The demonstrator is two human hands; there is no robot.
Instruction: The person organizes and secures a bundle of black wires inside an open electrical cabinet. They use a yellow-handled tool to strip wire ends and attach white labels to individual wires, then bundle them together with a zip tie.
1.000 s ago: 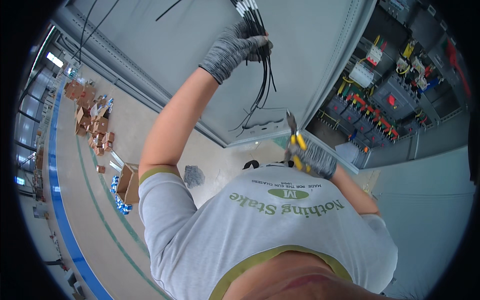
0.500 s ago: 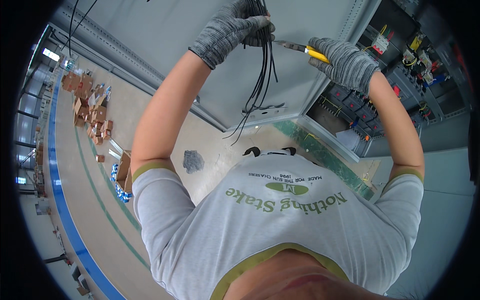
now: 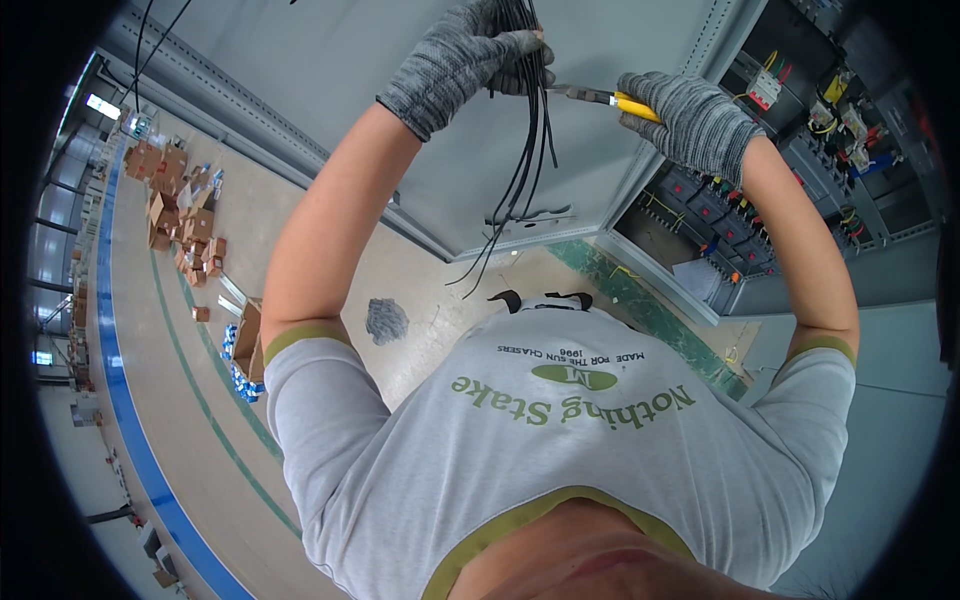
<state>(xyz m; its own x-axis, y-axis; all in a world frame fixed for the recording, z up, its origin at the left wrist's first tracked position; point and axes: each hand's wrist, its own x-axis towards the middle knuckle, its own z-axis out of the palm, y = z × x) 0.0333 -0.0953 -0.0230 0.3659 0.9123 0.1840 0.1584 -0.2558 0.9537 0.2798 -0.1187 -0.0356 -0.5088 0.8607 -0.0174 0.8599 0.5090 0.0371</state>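
Wires [image 3: 534,110], clasped by the left hand [image 3: 465,62], dangle below that grip; they look light, springy, best held where bunched. Just right of it, the right hand [image 3: 692,122] grips pliers [image 3: 630,104], tips near them.

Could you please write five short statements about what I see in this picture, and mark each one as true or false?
1. The left hand holds a bundle of black wires. True.
2. The right hand holds yellow-handled pliers. True.
3. Both hands are bare. False: both wear grey gloves.
4. Cardboard boxes are piled at the picture's right. False: the cardboard boxes are at the left.
5. Electrical components appear toward the right. True.
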